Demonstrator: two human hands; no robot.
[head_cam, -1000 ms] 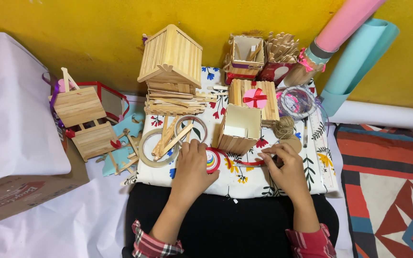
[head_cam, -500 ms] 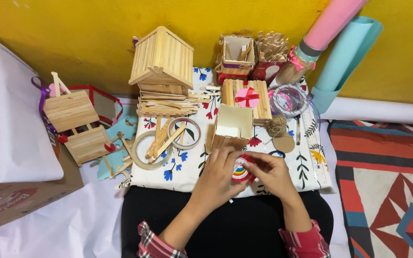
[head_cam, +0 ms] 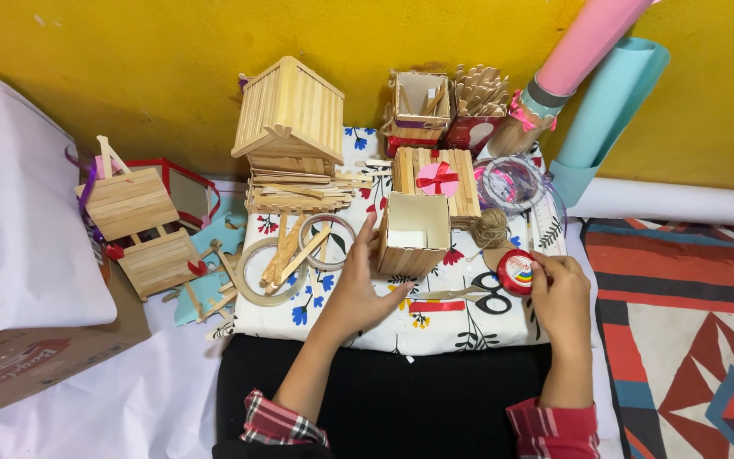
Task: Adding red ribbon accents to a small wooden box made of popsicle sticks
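My left hand (head_cam: 357, 291) lies spread on the floral cloth (head_cam: 401, 327), its fingers touching the left wall of a small open box of wooden sticks (head_cam: 415, 235). My right hand (head_cam: 561, 297) grips a small round red container (head_cam: 518, 272) with a coloured lid, just right of the box. Black-handled scissors (head_cam: 488, 299) lie between my hands, below the box. A ball of twine (head_cam: 491, 227) sits right of the box.
Behind stand a stick house (head_cam: 290, 110) on a stick pile, a flat stick panel with a red bow (head_cam: 437, 178), boxes of sticks (head_cam: 448, 106) and pink and blue paper rolls (head_cam: 592, 76). Tape rings (head_cam: 256, 274) and loose sticks lie left. A white bag (head_cam: 10, 212) and patterned rug (head_cam: 690, 323) flank the cloth.
Both hands were together on the red container in front of the box. They have parted: the right carried the container to the right, the left went up to the box's side.
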